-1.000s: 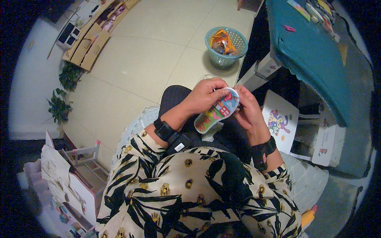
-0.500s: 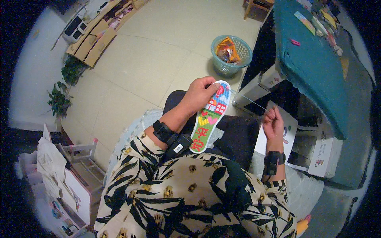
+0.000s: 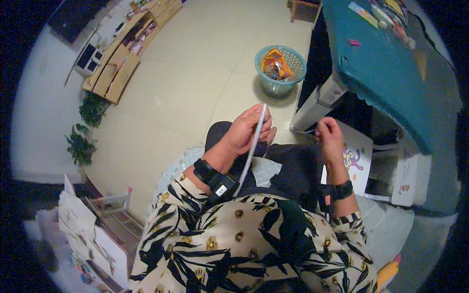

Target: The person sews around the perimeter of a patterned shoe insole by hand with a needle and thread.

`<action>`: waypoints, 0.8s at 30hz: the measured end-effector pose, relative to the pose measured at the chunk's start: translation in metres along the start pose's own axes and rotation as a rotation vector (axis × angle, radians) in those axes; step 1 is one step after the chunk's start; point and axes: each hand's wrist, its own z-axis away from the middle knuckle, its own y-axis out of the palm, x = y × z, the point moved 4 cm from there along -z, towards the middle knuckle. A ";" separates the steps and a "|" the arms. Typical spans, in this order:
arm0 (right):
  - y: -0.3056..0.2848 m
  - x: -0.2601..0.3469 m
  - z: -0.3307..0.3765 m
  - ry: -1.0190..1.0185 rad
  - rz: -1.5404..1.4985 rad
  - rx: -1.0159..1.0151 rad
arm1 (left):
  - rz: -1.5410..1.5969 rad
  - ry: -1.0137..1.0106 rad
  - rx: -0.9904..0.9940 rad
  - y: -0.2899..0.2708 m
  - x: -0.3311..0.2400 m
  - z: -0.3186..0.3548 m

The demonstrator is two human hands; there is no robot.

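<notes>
My left hand [image 3: 243, 133] grips a long flat insole [image 3: 250, 152], which is turned edge-on to me, so it shows only as a thin white strip above my lap. My right hand [image 3: 330, 135] is held out to the right, well apart from the insole, with its fingers pinched together. Anything between those fingers is too small to tell. There is a dark band on each wrist. A pale piece of cloth [image 3: 267, 171] lies on my dark trousers under the insole.
A teal mesh basket [image 3: 282, 73] with orange wrappers stands on the tiled floor ahead. A teal-topped table [image 3: 386, 68] with small items is at my right, and a cartoon-printed sheet [image 3: 355, 157] lies below it. Wooden shelves [image 3: 122, 56] and potted plants [image 3: 83, 129] are at the left.
The insole has turned from showing its colourful face to edge-on. My right hand left the insole and moved out to the right, then rose a little.
</notes>
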 end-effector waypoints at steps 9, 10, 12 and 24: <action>0.105 0.114 0.034 -0.697 0.444 0.312 | 0.448 -0.108 0.240 -0.008 0.029 0.000; 0.106 0.114 0.034 -0.695 0.440 0.308 | 0.461 -0.128 0.291 -0.011 0.032 -0.002; 0.107 0.115 0.035 -0.691 0.434 0.305 | 0.491 -0.166 0.393 -0.013 0.037 -0.004; 0.104 0.112 0.037 -0.676 0.481 0.299 | 0.462 -0.172 0.286 -0.014 0.038 0.002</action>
